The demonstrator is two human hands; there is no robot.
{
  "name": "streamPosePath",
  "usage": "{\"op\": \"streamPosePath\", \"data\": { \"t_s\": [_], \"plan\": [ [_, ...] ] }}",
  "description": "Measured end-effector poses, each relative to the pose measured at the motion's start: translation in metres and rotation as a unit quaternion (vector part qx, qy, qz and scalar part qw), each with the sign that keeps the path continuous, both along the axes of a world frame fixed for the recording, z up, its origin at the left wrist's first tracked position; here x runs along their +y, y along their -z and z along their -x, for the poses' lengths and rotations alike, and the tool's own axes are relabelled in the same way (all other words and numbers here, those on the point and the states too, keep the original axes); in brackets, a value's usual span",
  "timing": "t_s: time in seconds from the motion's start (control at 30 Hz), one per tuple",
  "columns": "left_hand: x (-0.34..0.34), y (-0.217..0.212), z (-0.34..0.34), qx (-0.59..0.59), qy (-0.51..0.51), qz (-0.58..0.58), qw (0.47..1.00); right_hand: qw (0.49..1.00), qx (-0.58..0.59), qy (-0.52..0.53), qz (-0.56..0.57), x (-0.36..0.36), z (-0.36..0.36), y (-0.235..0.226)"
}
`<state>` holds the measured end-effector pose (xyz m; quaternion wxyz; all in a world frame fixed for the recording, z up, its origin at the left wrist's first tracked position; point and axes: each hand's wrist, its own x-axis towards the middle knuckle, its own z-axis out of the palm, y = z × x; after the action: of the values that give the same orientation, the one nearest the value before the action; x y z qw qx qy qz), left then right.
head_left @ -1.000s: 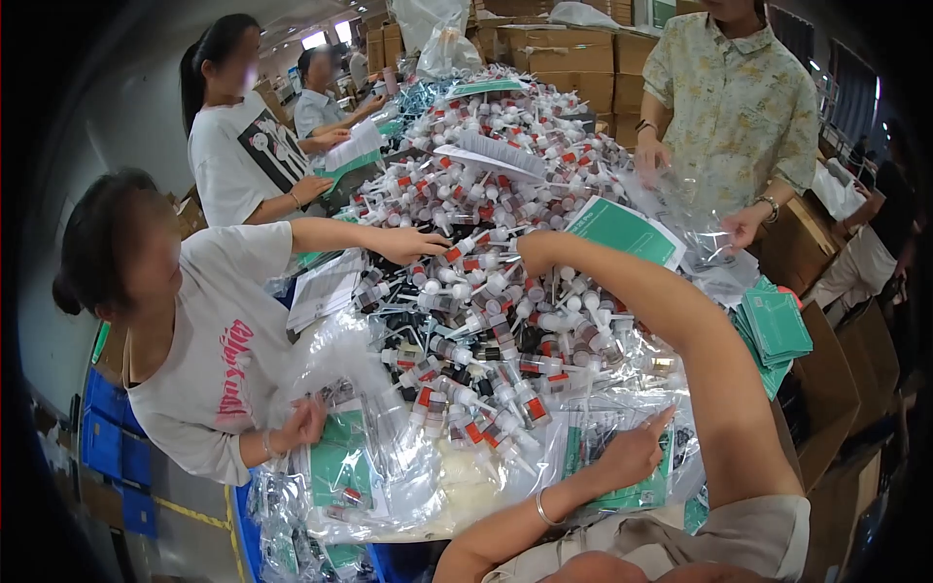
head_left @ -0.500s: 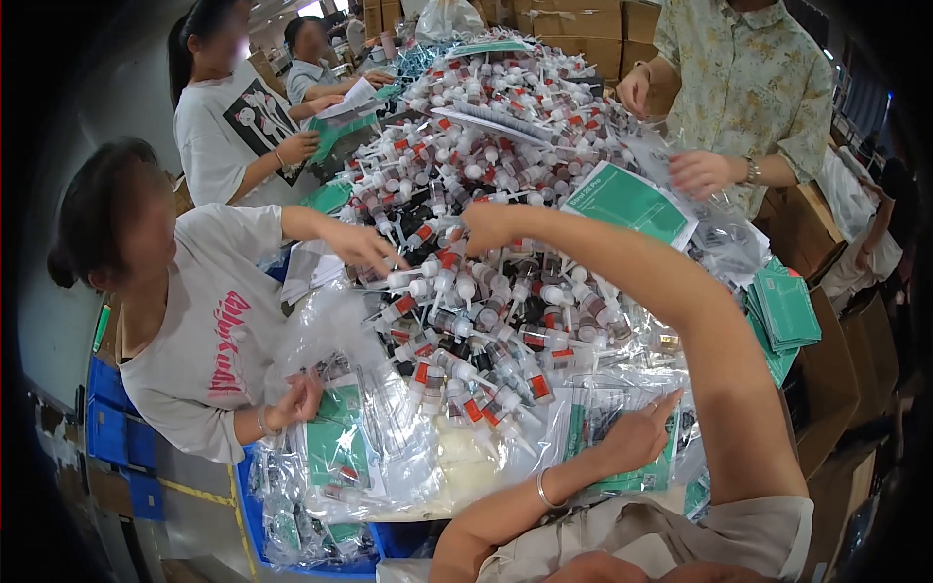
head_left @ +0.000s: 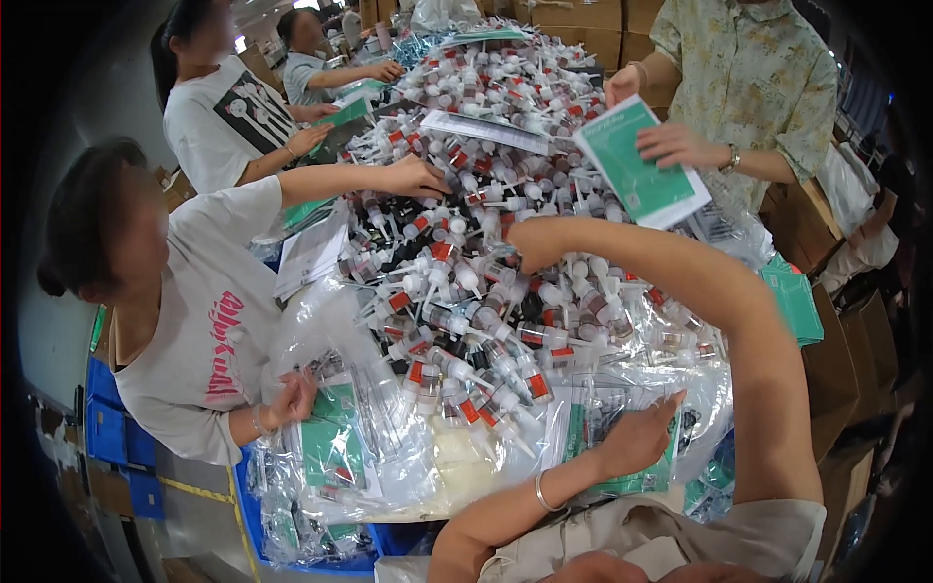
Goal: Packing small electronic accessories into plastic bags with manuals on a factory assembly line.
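The worktop (head_left: 428, 500) is almost wholly covered, its pale surface showing only at the near edge, under clear plastic sheeting. Blue plastic crates (head_left: 117, 442) stand on the floor at the left, beside a yellow line (head_left: 199, 491) marked on the grey floor (head_left: 190, 534). Brown cardboard boxes (head_left: 583, 24) are stacked along the far side of the room, and more cardboard cartons (head_left: 846, 340) stand at the right. A plain pale wall (head_left: 49, 330) closes the left side. A bright light (head_left: 241, 44) shines at the upper left, and the whole room is evenly lit
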<state>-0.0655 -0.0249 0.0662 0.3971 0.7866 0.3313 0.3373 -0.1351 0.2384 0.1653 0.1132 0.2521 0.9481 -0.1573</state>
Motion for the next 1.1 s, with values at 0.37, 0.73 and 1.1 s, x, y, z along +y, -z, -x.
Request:
{"op": "streamPosePath", "data": {
  "t_s": [0.37,0.73,1.1],
  "plan": [
    [0.005,0.006,0.002,-0.002,-0.012,0.004,1.000,0.992,-0.044,0.039,-0.114,0.008,0.013,-0.006],
    [-0.003,0.026,-0.010,0.008,-0.006,-0.034,0.999,0.943,-0.114,-0.046,-0.310,-0.002,0.022,0.036],
    [0.005,0.022,-0.009,0.027,0.006,-0.018,0.999,0.975,-0.025,0.091,-0.202,0.005,0.007,0.000]
  ]
}}
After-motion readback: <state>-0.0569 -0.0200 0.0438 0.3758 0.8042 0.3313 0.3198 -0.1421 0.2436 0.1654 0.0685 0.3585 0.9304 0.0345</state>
